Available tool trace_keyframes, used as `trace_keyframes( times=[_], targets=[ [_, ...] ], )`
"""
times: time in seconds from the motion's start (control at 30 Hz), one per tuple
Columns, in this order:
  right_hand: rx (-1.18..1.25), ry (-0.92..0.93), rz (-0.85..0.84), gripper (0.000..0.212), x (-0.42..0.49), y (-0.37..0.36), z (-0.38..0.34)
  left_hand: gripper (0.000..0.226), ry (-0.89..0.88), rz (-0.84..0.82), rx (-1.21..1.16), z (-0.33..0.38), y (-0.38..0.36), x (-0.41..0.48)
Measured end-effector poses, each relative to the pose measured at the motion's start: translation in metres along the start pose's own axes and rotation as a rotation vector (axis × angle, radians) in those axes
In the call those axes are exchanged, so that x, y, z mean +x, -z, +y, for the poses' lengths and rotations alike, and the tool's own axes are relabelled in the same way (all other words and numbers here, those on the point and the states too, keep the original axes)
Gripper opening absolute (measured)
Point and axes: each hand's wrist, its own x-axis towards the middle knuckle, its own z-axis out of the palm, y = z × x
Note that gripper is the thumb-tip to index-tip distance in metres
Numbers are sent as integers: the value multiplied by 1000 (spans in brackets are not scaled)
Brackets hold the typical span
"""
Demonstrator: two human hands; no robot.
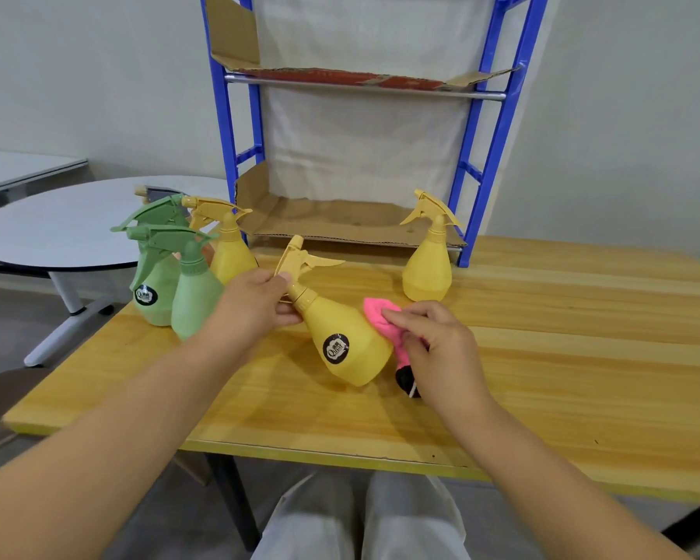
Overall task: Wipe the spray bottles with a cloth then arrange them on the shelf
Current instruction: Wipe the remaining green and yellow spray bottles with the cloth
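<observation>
We have the yellow bottle (342, 341) tilted over the bench (562, 357), its base resting on the wood. Our left hand (255, 305) grips it at the neck, just under the trigger. Our right hand (433, 341) pinches the pink cloth (380, 317) and presses it against the bottle's right shoulder. To do this wipe well, we judge the left hand should turn the bottle by the neck so the cloth meets every side, label included, then the trigger head (a dark tuft hangs from the cloth's lower end and could drag).

Two green bottles (158, 293) and a second yellow bottle (231, 252) stand close together at the bench's left. Another yellow one (427, 272) stands apart, just in front of the blue shelf (485, 155). Its lower tier is lined with cardboard (324, 224) and holds no bottle. Beyond the bench we see a round white table (57, 232) and a pale wall.
</observation>
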Motion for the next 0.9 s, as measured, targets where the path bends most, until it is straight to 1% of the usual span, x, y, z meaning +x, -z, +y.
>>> trace_keyframes(
  times=[0.07, 0.17, 0.2, 0.27, 0.3, 0.33, 0.4, 0.43, 0.47, 0.57, 0.6, 0.67, 0.8, 0.9],
  targets=[
    [-14, 43, 39, 41, -5, -3, -1, 16, 1, 33, -27, -8, 2, -1],
    [-80, 157, 89, 36, -18, -9, -3, 21, 16, 83, -72, -18, 6, -2],
    [-60, 143, 79, 31, -22, -11, -4, 21, 27, 90, -98, -20, 6, -2],
    [98, -7, 12, 13, -29, -16, -13, 21, 47, 96, -142, -23, 8, -2],
    [146, -57, -28, 9, -32, -18, -16, 21, 51, 93, -153, -24, 8, -2],
    [133, -66, -86, 12, -34, -19, -18, 20, 51, 90, -159, -24, 8, -2],
    [-71, -16, -176, 27, -39, -18, -16, 18, 45, 86, -152, -24, 8, -2],
    [-185, 22, -168, 35, -40, -18, -16, 17, 43, 81, -139, -24, 8, -2],
    [-228, 59, -143, 37, -39, -16, -18, 18, 39, 71, -124, -23, 8, -2],
    [-268, 304, 20, 31, -34, -17, -10, 20, 12, 23, -85, -24, 11, 0],
    [-261, 326, 65, 32, -31, -17, -6, 20, -2, 9, -76, -24, 12, 0],
    [-188, 242, 90, 34, -20, -15, -3, 19, -45, -29, -56, -24, 13, 0],
    [19, -33, 9, 40, -2, -8, -4, 19, -135, -130, 7, -24, 18, 1],
    [86, -153, -4, 39, 6, -3, -7, 21, -194, -222, 73, -23, 23, 2]
  ],
)
